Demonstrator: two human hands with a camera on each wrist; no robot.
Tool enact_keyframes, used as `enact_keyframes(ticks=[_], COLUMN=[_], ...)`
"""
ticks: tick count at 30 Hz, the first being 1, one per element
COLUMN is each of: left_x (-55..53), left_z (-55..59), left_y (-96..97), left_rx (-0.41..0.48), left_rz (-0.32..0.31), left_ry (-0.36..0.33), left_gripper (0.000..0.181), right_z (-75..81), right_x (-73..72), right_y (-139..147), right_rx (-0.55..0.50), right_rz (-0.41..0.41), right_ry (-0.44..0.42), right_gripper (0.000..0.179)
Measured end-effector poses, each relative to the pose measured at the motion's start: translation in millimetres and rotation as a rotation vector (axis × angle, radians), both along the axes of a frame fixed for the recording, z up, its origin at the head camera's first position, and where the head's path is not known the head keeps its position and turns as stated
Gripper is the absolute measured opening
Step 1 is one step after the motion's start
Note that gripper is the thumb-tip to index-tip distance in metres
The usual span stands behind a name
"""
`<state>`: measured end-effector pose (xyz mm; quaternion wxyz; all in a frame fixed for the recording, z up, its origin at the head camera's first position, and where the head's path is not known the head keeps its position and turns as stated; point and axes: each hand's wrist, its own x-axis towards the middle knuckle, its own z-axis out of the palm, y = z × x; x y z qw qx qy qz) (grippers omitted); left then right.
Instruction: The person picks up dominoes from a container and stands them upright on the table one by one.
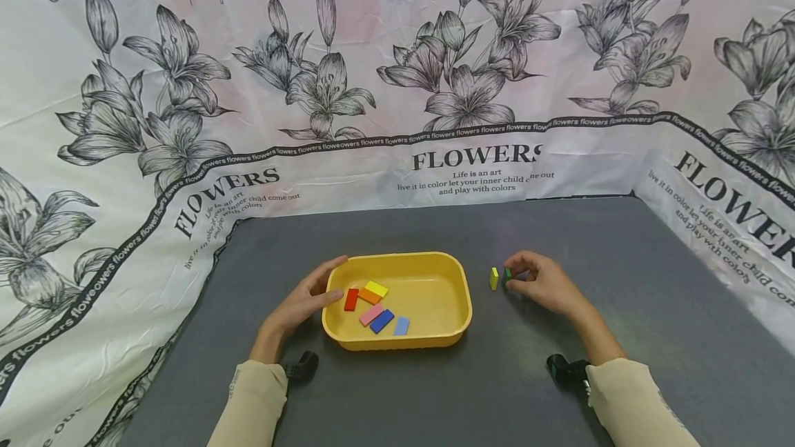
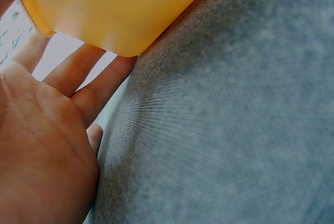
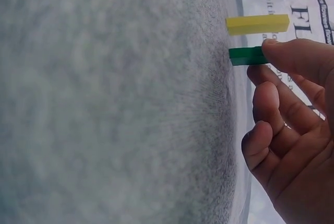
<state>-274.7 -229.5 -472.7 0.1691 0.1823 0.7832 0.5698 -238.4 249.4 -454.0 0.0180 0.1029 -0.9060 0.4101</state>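
Note:
My left hand (image 1: pixel 307 296) holds the left end of a yellow plastic tub (image 1: pixel 397 343), its thumb over the rim and its fingers along the outside wall. In the left wrist view the fingers (image 2: pixel 73 75) reach up behind the tub (image 2: pixel 120 15). To the right of the tub, my right hand (image 1: pixel 546 283) pinches a green block (image 1: pixel 507 276) between thumb and fingertips. A yellow block (image 1: pixel 494 279) stands upright on the table just left of it. The right wrist view has the green block (image 3: pixel 246 56) beside the yellow block (image 3: pixel 258 24), with a small gap between them.
Inside the tub, towards its left, lie a red block (image 1: pixel 350 299), an orange block (image 1: pixel 369 296), a pink block (image 1: pixel 371 314), a dark blue block (image 1: pixel 381 321) and others. Flower-printed cloth (image 1: pixel 348 178) borders the dark grey table (image 1: pixel 435 399) at the back and sides.

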Motion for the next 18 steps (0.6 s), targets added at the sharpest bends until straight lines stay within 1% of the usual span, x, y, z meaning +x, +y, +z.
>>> enact_keyframes(ticks=[12, 18], left_x=[-0.2, -0.9], left_z=[1.0, 0.4], left_y=[-0.6, -0.2], left_rx=[0.009, 0.006], left_rz=[-0.010, -0.003], left_ry=[-0.003, -0.010], left_gripper=[0.067, 0.067], right_z=[2.5, 2.3], right_x=[1.6, 1.5], right_y=[-0.7, -0.1], right_rx=[-0.009, -0.004], right_rz=[0.014, 0.012], right_ry=[-0.005, -0.009], right_gripper=[0.032, 0.032])
